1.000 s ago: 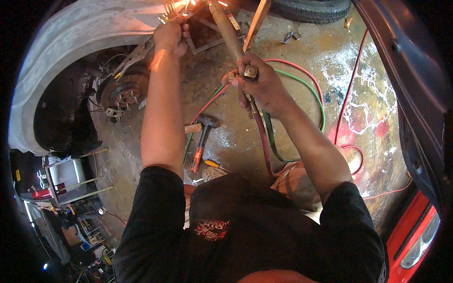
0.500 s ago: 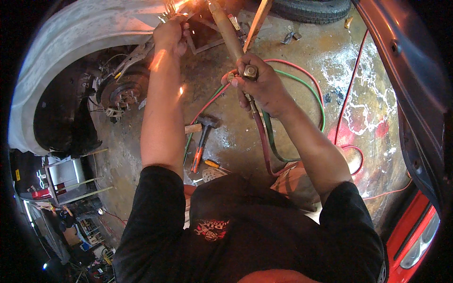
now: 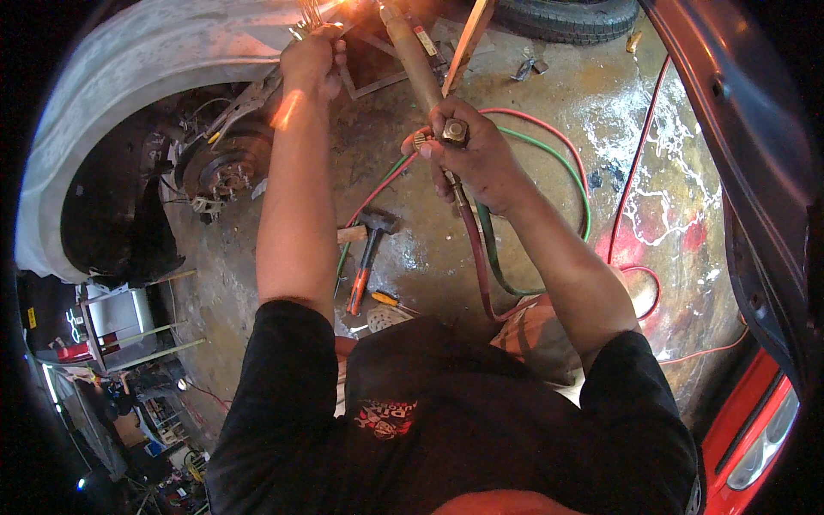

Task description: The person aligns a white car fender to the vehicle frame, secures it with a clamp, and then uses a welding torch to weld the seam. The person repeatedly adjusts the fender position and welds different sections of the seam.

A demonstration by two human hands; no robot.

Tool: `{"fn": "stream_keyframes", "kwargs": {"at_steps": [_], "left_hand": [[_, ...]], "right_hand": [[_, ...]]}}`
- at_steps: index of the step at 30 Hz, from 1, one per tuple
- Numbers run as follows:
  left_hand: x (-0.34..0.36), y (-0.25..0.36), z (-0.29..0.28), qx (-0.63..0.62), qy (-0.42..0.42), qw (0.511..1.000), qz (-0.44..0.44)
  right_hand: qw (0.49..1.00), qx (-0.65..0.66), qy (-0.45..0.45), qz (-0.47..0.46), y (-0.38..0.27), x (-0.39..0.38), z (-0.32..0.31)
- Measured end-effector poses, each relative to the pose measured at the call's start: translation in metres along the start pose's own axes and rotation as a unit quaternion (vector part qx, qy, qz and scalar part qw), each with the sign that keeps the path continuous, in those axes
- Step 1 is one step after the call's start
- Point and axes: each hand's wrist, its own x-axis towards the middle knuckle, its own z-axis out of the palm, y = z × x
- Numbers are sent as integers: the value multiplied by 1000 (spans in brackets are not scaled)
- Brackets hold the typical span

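Gripping torch (image 3: pixel 412 51) with clenched right hand (image 3: pixel 472 154), shaft pointing away toward glow; left hand (image 3: pixel 313 60) nearer, fingers clamping metal part (image 3: pixel 305 17).

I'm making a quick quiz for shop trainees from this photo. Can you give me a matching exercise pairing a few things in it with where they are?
Things:
1. torch
2. hammer
3. tyre
4. brake hub

Places:
A. lying on the floor between the forearms
B. under the white wheel arch, at the left
C. at the top edge, beyond the hands
D. in the right hand, red and green hoses trailing from it

Pairs: 1-D, 2-A, 3-C, 4-B
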Motion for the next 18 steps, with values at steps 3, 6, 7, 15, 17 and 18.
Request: {"fn": "stream_keyframes", "kwargs": {"at_steps": [3, 6, 7, 15, 17, 18], "left_hand": [[5, -2, 0, -4, -1, 1000, 4], [-8, 2, 6, 26, 2, 1000, 15], [-15, 5, 9, 40, 2, 999, 20], [-3, 0, 6, 7, 6, 1000, 16], [-6, 2, 8, 14, 13, 1000, 16], [-5, 2, 7, 13, 19, 1000, 16]], "right_hand": [[1000, 6, -2, -5, 1, 1, -1], [1000, 0, -1, -8, 2, 1, -3], [1000, -5, 0, -9, 3, 2, -4], [1000, 21, -11, -10, 4, 3, -3], [1000, 18, -12, -12, 4, 4, -3], [1000, 18, -14, -12, 3, 3, -3]]}}
